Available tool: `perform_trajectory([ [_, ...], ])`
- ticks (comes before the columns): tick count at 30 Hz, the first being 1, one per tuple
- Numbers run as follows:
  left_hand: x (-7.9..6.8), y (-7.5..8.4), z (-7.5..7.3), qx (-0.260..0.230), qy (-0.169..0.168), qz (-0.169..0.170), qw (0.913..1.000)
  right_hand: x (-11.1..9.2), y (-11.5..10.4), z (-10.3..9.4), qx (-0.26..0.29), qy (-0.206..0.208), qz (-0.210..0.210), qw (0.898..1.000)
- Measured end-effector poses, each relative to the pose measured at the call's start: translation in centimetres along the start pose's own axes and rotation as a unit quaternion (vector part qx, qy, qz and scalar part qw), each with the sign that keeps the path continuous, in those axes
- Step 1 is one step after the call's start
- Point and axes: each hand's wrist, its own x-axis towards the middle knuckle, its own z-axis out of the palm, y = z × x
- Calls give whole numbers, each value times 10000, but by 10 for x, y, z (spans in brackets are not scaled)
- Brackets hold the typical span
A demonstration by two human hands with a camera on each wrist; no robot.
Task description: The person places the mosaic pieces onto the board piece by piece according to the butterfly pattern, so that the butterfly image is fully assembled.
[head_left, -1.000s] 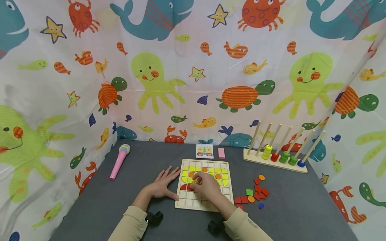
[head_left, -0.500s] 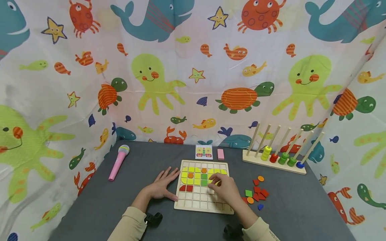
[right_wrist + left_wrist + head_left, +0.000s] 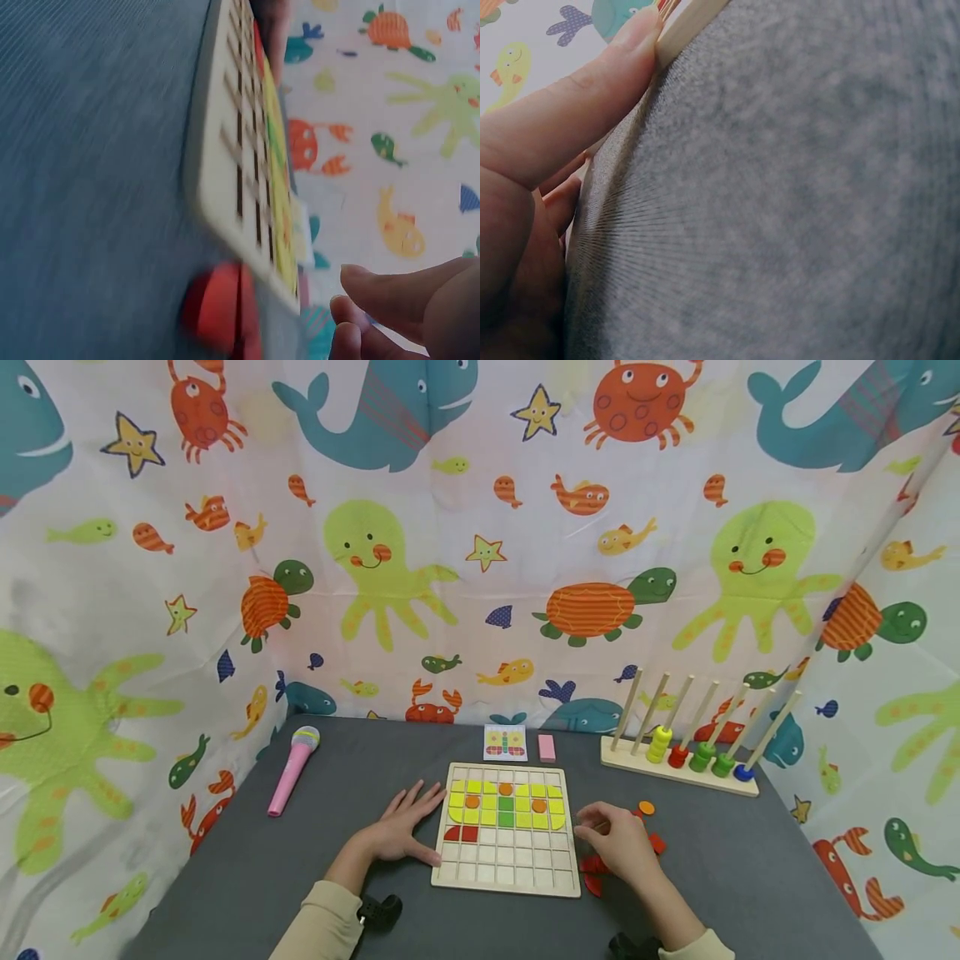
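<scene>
A wooden grid board (image 3: pixel 506 877) lies on the dark table. Yellow, orange and green tiles fill its upper rows, and two red tiles (image 3: pixel 461 833) sit at the left of the row below. My left hand (image 3: pixel 397 827) rests at the board's left side with fingers spread; its thumb (image 3: pixel 592 97) touches the wooden edge in the left wrist view. To the right of the board, my right hand (image 3: pixel 617 842) hovers over loose tiles, fingers loosely bent, with nothing visible between thumb and fingertips. Red tiles (image 3: pixel 592 883) show beside it, while the hand covers others.
Behind the board lie a pattern card (image 3: pixel 506 742) and a pink block (image 3: pixel 546 747). A pink toy microphone (image 3: pixel 292 772) is at the left. A peg rack (image 3: pixel 678 766) with coloured rings stands at back right. A printed sea-animal curtain (image 3: pixel 465 543) surrounds the table.
My right hand has moved right from the middle of the board to the loose tiles, uncovering the green tiles and the yellow ones at right. The left hand stays in place.
</scene>
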Motion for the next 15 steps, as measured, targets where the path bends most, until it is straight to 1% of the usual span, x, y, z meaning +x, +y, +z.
perform_trajectory([
  [2, 0, 0, 1, -59, 1, 30, 10000, -2, 10, -7, -79, -13, 96, 9999],
  [7, -1, -1, 0, -6, 20, 51, 10000, -3, 34, -20, -413, -118, 251, 9988],
  [11, -2, -1, -1, 4, 13, 38, 10000, -3, 48, -26, -672, -239, 212, 9972],
  [15, 0, -3, 1, -18, -4, 176, 9998, -6, 56, -28, -856, -321, 60, 9958],
])
